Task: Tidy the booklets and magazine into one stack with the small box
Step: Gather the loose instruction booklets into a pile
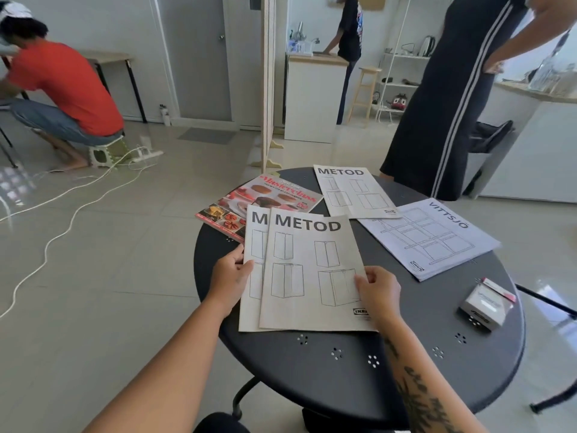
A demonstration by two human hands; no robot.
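On the round black table two beige METOD booklets overlap in front of me. The top METOD booklet lies over the lower METOD booklet. My left hand grips the left edge of the lower one. My right hand pinches the right edge of the top one. A colourful cake magazine lies partly under them at the back left. A third METOD booklet sits at the back. A pale VITTSJÖ booklet lies to the right. The small white box stands near the right rim.
A person in a dark striped dress stands just beyond the table's far right. Another person in a red shirt crouches on a stool at the left, with white cables across the floor. A wooden post rises behind the table.
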